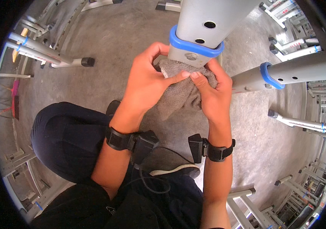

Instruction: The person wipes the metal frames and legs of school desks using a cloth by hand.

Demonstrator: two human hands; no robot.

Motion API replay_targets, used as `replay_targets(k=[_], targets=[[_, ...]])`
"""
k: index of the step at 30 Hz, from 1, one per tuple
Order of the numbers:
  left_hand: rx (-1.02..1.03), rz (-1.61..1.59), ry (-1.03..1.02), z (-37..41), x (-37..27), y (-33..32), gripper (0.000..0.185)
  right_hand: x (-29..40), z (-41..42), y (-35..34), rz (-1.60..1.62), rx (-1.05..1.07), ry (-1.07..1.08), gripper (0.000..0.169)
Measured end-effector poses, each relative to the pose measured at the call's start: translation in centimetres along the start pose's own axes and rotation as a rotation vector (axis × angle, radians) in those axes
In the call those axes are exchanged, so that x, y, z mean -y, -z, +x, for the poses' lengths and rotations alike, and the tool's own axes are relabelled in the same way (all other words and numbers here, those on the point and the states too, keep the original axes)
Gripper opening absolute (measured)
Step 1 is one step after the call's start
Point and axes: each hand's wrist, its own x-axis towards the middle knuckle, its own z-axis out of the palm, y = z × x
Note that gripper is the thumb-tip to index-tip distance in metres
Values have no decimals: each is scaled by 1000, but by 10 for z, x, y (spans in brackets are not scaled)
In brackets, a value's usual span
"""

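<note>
A grey-brown terry cloth (177, 97) is bunched between my two hands, wrapped around the lower part of a grey metal leg (191, 17). My left hand (150, 77) grips the cloth from the left, its fingers curling behind the leg. From the other side my right hand (216, 88) holds the cloth, and both thumbs meet in front. Just above the cloth the leg has a bolt head (191, 56) and a blue plastic collar (197, 45). Higher up are two dark round holes. The cloth hides the leg's lower end.
A second grey leg (303, 70) with a blue collar (270, 75) extends to the right. Metal frames with black foot caps (87, 61) stand at left and right. Black straps (120, 139) with boxes and a cable (177, 151) are on my wrists. The floor is concrete (105, 40).
</note>
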Motion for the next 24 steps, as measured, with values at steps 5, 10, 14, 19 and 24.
replay_targets(k=[5,10,14,19,24], targets=[[69,-261,158,-1,-6,6,33,4,2,-8,40,-79,-56,42],[-5,-251,259,-8,-9,7,31,19,-1,-17,-189,-234,-94,38],[-38,-140,221,-6,-21,4,30,28,-3,-23,-215,-323,-128,38],[-22,-133,221,-5,-22,4,32,20,2,-17,-168,-241,-56,39],[-22,-112,200,-10,-15,-1,36,2,-3,-9,-122,-119,30,41]])
